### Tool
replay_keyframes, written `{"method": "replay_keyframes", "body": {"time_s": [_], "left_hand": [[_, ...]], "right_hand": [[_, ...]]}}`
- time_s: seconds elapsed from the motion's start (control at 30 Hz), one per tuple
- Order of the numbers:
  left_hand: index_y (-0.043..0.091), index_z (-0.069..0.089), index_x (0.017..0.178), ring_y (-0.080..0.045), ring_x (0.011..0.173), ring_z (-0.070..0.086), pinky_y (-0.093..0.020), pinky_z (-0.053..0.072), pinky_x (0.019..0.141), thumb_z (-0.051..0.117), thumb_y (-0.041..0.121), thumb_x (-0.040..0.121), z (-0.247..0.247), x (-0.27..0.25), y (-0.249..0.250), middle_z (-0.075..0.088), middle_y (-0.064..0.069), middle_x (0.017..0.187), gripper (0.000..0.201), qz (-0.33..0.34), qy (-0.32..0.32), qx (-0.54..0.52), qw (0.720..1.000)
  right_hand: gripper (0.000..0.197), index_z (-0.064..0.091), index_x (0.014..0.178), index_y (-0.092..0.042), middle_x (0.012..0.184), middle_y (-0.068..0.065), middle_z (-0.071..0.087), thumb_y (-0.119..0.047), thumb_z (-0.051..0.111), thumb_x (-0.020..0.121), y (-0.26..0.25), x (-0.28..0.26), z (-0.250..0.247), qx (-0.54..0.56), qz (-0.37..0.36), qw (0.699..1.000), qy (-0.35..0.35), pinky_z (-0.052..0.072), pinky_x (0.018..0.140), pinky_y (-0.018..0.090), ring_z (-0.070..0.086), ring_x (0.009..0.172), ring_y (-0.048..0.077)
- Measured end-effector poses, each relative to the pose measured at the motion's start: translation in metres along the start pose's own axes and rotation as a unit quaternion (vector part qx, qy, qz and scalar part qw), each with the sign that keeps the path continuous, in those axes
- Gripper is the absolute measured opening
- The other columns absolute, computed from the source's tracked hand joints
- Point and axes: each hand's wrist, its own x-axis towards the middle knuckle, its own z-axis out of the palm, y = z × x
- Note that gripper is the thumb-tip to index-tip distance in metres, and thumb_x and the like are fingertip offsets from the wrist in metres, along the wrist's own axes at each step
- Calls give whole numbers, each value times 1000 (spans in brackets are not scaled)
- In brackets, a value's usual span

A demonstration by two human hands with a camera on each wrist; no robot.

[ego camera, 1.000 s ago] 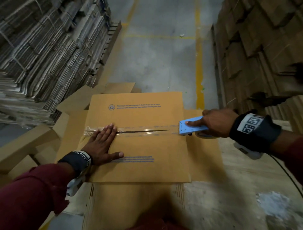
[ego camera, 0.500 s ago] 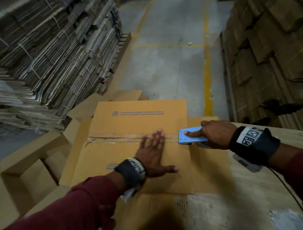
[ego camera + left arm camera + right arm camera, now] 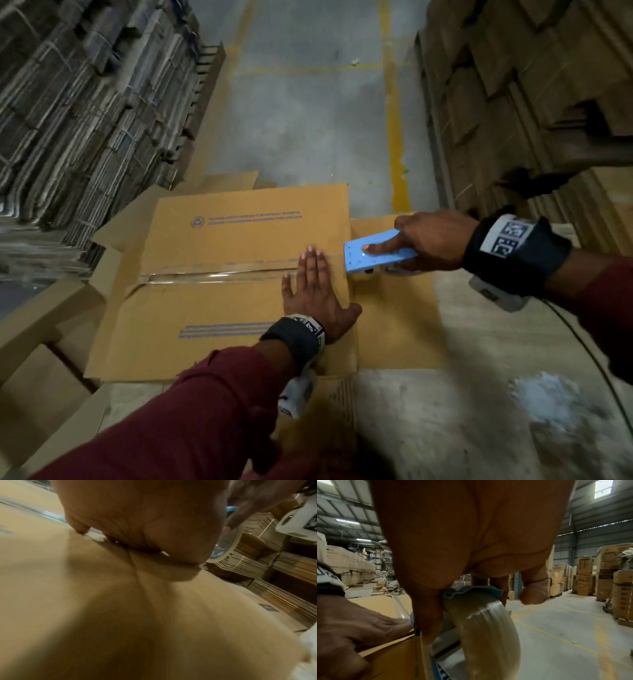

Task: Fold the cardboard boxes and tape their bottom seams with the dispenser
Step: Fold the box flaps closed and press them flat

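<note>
Cardboard box (image 3: 239, 240) taped, left hand (image 3: 317, 294) flat, fingers straight, right hand (image 3: 431, 240) gripping dispenser (image 3: 376, 251)

left hand (image 3: 317, 294) lies flat, fingers (image 3: 313, 263) straight, thumb splayed; right hand (image 3: 433, 240) curled, forefinger extended.

Dispenser (image 3: 378, 251) at box's (image 3: 239, 236) right edge

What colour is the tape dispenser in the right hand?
Light blue; the tape dispenser in the right hand shows best in the head view.
</note>
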Motion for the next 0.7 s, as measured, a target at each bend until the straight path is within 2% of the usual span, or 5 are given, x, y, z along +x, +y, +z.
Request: {"method": "replay_keyframes", "body": {"time_s": [0.13,0.33,0.47,0.6,0.7], "left_hand": [[14,-27,159,-20,155,-26,-57,-2,126,33,82,74,1,1,-1,-34,-1,167,124,6,-2,0,1000],[14,-25,160,-20,156,-26,-57,-2,126,31,84,75,3,2,-3,-35,-1,166,124,7,-2,6,1000],[14,-25,160,-21,156,-25,-57,-2,126,32,85,76,5,6,-8,-34,-2,167,123,12,6,15,1000],[15,-26,159,-24,156,-26,-61,-3,125,35,89,74,5,6,-7,-34,-5,167,128,10,33,29,999],[24,-28,159,-30,154,-29,-63,-9,123,37,90,73,-3,2,-4,-34,-11,166,127,44,74,79,993]], "right_hand": [[57,22,146,-69,98,-7,38,-73,44,94,7,-16,0,-3,13,1000,0,35,68,31,44,84,14],[56,24,144,-71,100,-5,45,-76,43,92,13,-35,4,28,27,999,-1,33,64,30,47,81,13],[55,31,145,-67,103,-3,49,-71,48,92,38,-58,2,4,39,999,-25,39,69,28,64,99,19],[51,34,143,-67,112,-1,54,-69,48,94,37,-53,18,-24,46,998,-26,43,70,29,65,104,24],[52,40,143,-63,117,1,53,-65,54,93,31,-32,43,3,52,998,-45,43,73,31,63,108,29]]}}
